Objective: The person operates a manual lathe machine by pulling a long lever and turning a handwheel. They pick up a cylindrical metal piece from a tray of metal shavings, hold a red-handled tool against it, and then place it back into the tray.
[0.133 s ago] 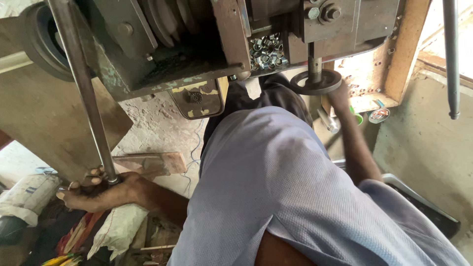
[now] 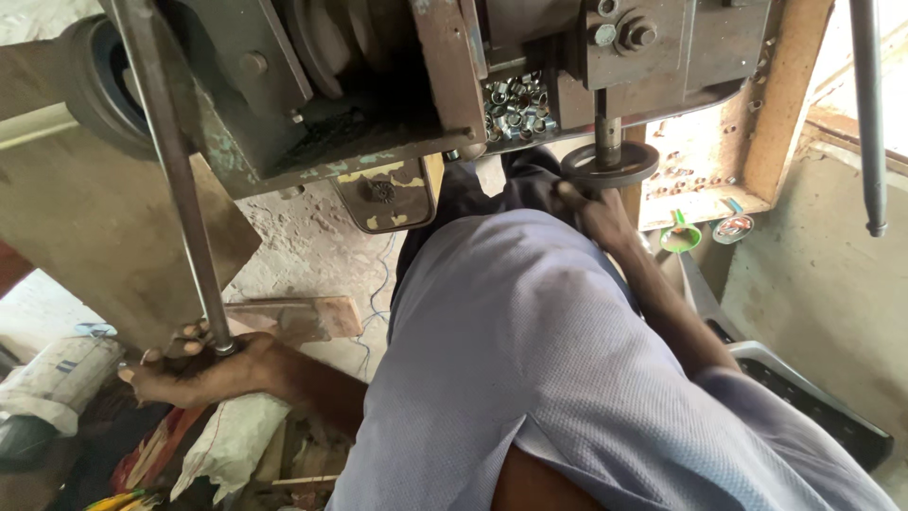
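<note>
Hands: both are on parts of one old metal machine [image 2: 397, 85], the landmark for every place below.
Left hand [image 2: 194, 367]: low and to the left of the machine, fingers wrapped around the bottom end of a long steel lever rod [image 2: 175, 180]; the grip is closed on it.
Lever rod: slants from the upper left of the machine's body down to the left hand, passing in front of the machine's dark housing.
Right hand [image 2: 591, 210]: just under the machine's right side, fingertips touching the near rim of a small round handwheel [image 2: 608, 165]; whether it clasps the wheel or only rests against it cannot be told.
Handwheel: dark, flat, set on a short vertical spindle that drops from the machine's right-hand block.
Metal nuts [image 2: 515, 102]: a heap of small shiny pieces in an open pocket of the machine, just left of the spindle.
Belt pulley [image 2: 90, 80]: dark wheel at the machine's far left edge, behind the top of the lever rod.
Shirt [image 2: 549, 378]: pale blue, worn by the person, filling the space below the machine between the two arms.
Wooden frame [image 2: 785, 104]: upright post on the machine's right, with a ledge beneath it.
Small cups [image 2: 705, 232]: a green one and a round tin, on the ledge below and right of the handwheel.
White sack [image 2: 227, 440]: on the floor below the left hand, left of the shirt.
Thin rod [image 2: 868, 114]: hangs upright well right of the machine.
</note>
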